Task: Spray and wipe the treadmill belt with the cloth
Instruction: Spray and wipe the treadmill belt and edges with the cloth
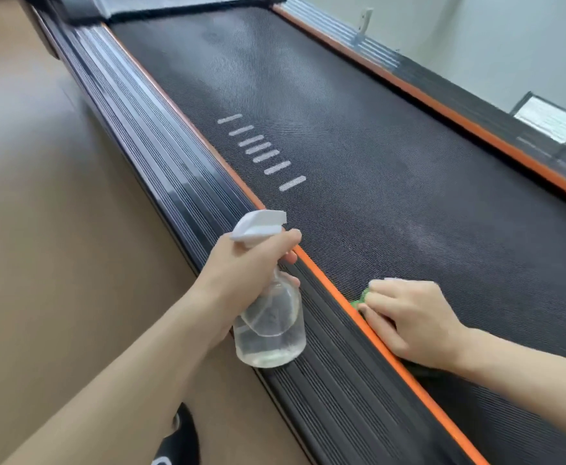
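Note:
The black textured treadmill belt [358, 146] runs from near right to far left, with pale damp-looking patches and several white dashes near its left edge. My left hand [241, 266] grips the neck of a clear spray bottle [270, 327] with a white trigger head, held over the left ribbed side rail; the nozzle points toward the belt. My right hand [409, 323] lies on a green cloth [362, 297] at the belt's near left edge, beside the orange trim. Only a small corner of the cloth shows past my fingers.
Orange trim strips [476, 129] border both sides of the belt, with ribbed dark side rails [147, 156] outside them. Brown floor [40, 229] lies to the left. A white wall and a metal bracket [363, 25] stand to the right. A black shoe [181, 437] shows at the bottom.

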